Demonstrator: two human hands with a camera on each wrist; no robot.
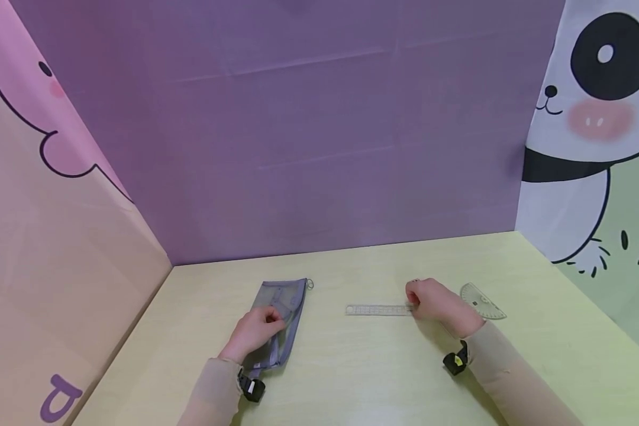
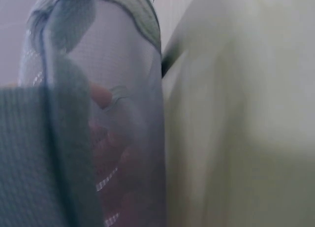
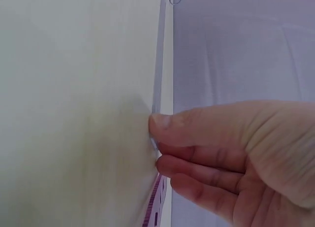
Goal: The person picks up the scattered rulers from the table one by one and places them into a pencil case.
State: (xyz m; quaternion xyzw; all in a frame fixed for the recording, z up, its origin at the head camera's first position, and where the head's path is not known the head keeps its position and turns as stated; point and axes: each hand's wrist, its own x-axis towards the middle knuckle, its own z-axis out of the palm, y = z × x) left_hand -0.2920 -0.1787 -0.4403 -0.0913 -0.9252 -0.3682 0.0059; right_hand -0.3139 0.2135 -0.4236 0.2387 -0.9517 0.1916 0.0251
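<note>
A grey-blue mesh zip pouch [image 1: 293, 331] lies at the left of the table, a small ring at its far corner. My left hand [image 1: 255, 331] is over it, with curled thumb and fingers gripping its mesh. In the left wrist view the pouch [image 2: 130, 54] rises close to the camera, and the fingers [image 2: 110, 163] show blurred through the mesh. A clear ruler [image 1: 378, 310] lies flat in the middle. My right hand [image 1: 439, 305] pinches its right end between thumb and fingertips, which hides that end. In the right wrist view the ruler [image 3: 160, 64] appears edge-on.
A clear half-round protractor [image 1: 481, 302] lies just right of the right hand. The pale table [image 1: 351, 378] meets a purple wall [image 1: 351, 148] at the back. Printed panels stand at the left and right sides.
</note>
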